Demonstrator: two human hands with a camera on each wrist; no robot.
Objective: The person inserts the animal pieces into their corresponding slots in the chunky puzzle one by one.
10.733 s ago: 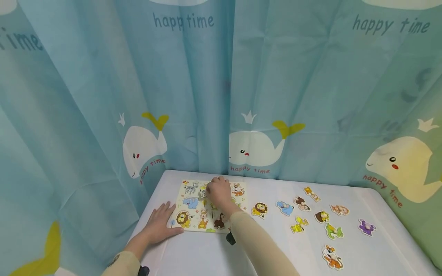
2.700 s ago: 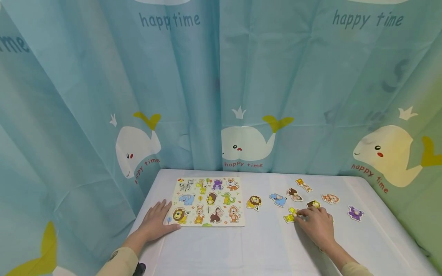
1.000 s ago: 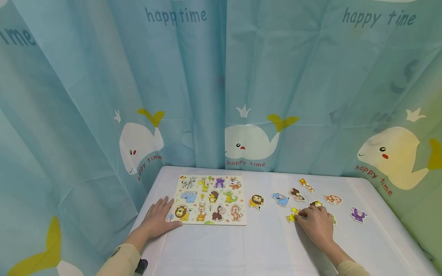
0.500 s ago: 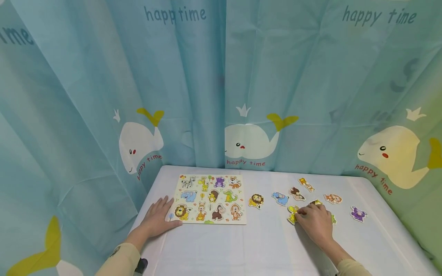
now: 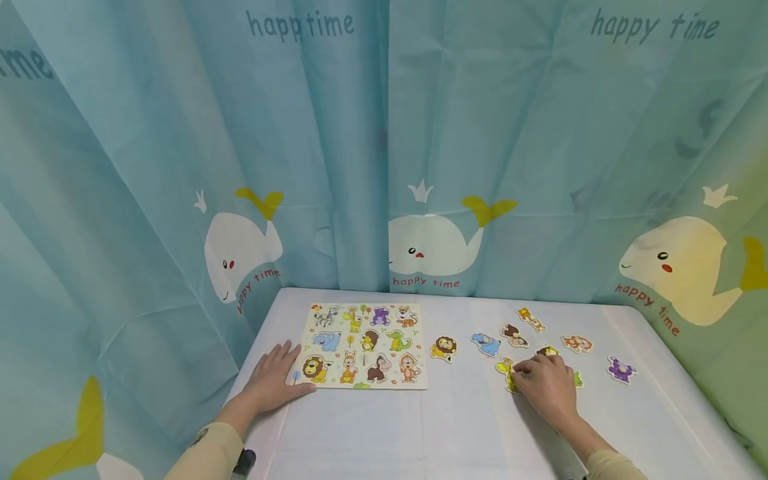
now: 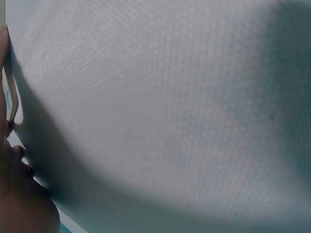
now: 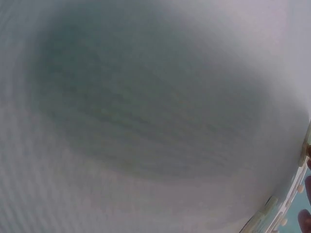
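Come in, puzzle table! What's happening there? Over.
Left hand at edge of puzzle board. Right hand pinching giraffe piece. Crowded close by: hedgehog piece, crocodile piece, both partly hidden by that hand.

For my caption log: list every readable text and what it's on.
"happy time": curtain, upper right, dark.
"happ time": curtain, upper middle; fold interrupts it.
"me": curtain, left edge, cut off.
"happy time": red, beneath three whale prints.
Faded marks, curtain's right: too blurred.
Left sleeve's dark mark: too small.
Puzzle board: no readable words.
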